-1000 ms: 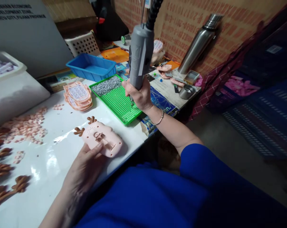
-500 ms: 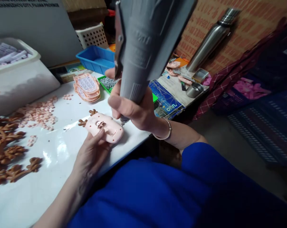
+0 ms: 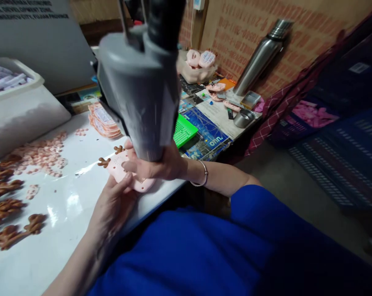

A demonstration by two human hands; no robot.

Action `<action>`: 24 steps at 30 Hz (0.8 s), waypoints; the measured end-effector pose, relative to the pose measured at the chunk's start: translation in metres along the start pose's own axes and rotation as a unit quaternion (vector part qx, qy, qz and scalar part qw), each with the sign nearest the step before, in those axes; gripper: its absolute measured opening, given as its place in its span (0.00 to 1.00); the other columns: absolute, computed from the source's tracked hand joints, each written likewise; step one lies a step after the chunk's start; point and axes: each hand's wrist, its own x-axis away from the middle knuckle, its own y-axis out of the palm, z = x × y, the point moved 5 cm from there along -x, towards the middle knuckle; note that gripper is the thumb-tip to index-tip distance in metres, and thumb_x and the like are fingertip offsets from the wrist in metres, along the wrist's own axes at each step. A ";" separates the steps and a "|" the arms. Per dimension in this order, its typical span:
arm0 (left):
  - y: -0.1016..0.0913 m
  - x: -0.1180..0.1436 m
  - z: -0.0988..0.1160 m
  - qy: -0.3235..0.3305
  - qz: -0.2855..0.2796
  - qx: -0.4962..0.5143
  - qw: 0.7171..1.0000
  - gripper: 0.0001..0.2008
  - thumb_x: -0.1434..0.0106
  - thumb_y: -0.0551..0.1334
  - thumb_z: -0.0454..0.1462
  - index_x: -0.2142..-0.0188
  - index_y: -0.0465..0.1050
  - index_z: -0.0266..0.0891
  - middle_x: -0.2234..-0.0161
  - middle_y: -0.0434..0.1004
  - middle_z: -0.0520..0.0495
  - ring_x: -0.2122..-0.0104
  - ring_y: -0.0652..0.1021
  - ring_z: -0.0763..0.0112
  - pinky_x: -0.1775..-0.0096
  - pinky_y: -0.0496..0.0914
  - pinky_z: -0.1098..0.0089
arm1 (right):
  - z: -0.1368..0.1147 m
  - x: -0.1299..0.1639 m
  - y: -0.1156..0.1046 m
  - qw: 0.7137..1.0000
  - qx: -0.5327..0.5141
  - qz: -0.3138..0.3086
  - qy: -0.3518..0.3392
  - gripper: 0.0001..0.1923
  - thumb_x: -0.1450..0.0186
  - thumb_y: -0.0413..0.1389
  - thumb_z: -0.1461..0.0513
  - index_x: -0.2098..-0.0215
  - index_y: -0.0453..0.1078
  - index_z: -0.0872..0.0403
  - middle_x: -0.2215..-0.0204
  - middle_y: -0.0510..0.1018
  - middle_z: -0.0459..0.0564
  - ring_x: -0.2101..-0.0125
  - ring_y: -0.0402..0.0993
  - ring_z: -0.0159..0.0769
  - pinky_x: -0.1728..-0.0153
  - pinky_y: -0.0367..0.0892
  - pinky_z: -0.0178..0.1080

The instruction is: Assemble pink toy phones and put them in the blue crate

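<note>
My left hand (image 3: 116, 199) grips the near side of a pink plastic toy casing (image 3: 120, 172) with its thumb on top. Two brown antlers (image 3: 104, 162) stick out from the casing's far left end. My right hand (image 3: 163, 164) is wrapped round the lower end of a large grey electric screwdriver (image 3: 139, 94), held upright over the casing. The tool's tip is hidden behind the fingers, which lie over part of the casing.
Loose brown antlers (image 3: 7, 201) and small pink pieces (image 3: 44, 156) lie on the white table (image 3: 72, 230) at left. Behind are stacked pink casing parts (image 3: 102, 121) and a white bin (image 3: 26, 107). To the right are a green tray (image 3: 186, 130), a metal cup (image 3: 244, 118) and a steel flask (image 3: 262, 57).
The screwdriver and my right hand have moved left across the casing, and the tool has tipped the other way. My left hand still holds the casing. The view has shifted slightly.
</note>
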 end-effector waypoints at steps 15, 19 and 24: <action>-0.005 -0.004 -0.002 -0.028 -0.004 0.017 0.999 0.16 0.40 0.65 0.28 0.52 0.77 0.40 0.52 0.81 0.44 0.59 0.81 0.69 0.57 0.78 0.75 | 0.048 -0.048 -0.095 0.963 -0.010 0.240 -0.121 0.25 0.42 0.61 0.44 0.56 0.64 0.50 0.79 0.69 0.36 0.82 0.64 0.24 0.75 0.69 0.36; -0.004 -0.004 -0.001 -0.024 -0.015 0.018 0.999 0.17 0.39 0.65 0.28 0.51 0.77 0.41 0.51 0.81 0.44 0.57 0.81 0.69 0.56 0.77 0.74 | 0.054 -0.050 -0.093 0.962 0.003 0.237 -0.132 0.31 0.45 0.61 0.39 0.56 0.65 0.51 0.79 0.68 0.34 0.82 0.63 0.21 0.75 0.68 0.32; -0.001 -0.003 -0.002 -0.026 0.053 0.029 0.998 0.18 0.36 0.57 0.25 0.51 0.77 0.39 0.54 0.82 0.43 0.62 0.83 0.71 0.59 0.78 0.75 | 0.057 -0.049 -0.091 0.963 0.009 0.242 -0.119 0.29 0.42 0.58 0.39 0.57 0.63 0.51 0.76 0.69 0.37 0.83 0.63 0.22 0.78 0.68 0.34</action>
